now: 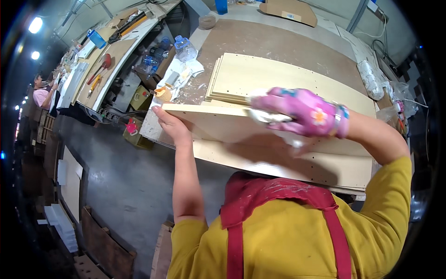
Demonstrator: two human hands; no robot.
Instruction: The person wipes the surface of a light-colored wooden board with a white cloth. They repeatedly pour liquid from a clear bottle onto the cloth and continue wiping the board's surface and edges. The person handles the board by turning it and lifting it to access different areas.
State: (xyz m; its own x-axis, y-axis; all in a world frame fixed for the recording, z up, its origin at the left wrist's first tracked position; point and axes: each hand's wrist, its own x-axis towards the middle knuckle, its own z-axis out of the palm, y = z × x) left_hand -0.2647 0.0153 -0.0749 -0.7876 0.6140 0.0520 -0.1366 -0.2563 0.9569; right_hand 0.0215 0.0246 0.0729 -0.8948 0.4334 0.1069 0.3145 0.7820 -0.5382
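Board [211,122] tilted on edge at frame centre, grasped by left hand [174,127], apparently for steadiness against white wad [265,116] clutched in gloved right hand [304,111].

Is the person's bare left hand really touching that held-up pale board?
Touching. The head view shows it: the left hand lies right against the left end of the pale board, fingers at its corner, with no gap visible.
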